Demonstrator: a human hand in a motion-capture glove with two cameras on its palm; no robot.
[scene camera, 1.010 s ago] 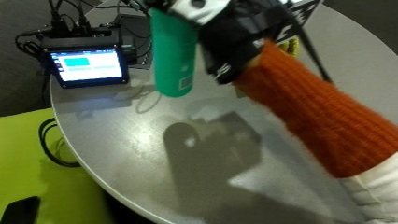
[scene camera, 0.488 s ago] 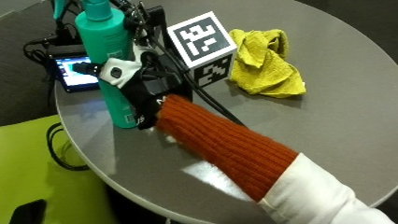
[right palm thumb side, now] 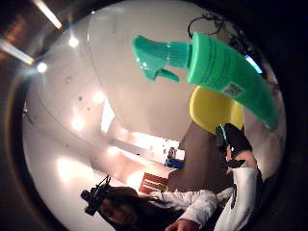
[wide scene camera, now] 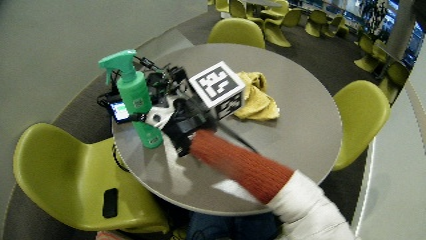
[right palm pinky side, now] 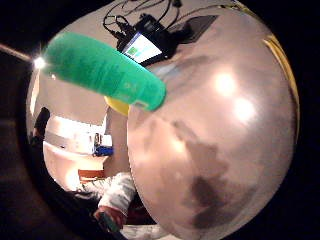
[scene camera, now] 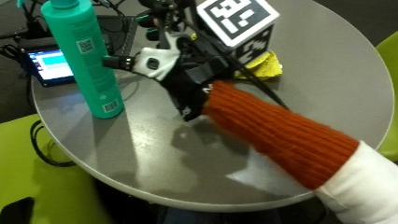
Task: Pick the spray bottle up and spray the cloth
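Half a second ago the hand (scene camera: 180, 79) was wrapped close against the bottle (scene camera: 84, 56), near the table's (scene camera: 323, 70) edge. Now the bottle stands upright on the table just beside the small screen (scene camera: 51, 65), and the hand sits to its side, its wrist in an orange sleeve (scene camera: 273, 133) reaching across the tabletop. The outside camera has shifted too, so part of the change is only the view.

Whether the fingers are curled round the bottle or merely beside it cannot be told; the glove's hardware hides them, and only a short black piece reaches the bottle's side.

The cloth (scene camera: 264, 65) lies behind the hand, mostly hidden, well apart from the bottle; the wide view shows it crumpled near the table's middle.

The bottle carries a square QR code label on its upper body and a barcode label near its base. There is fine print beside the QR code, too small to read. No brand name can be made out. The screen shows a blue display with no legible words.
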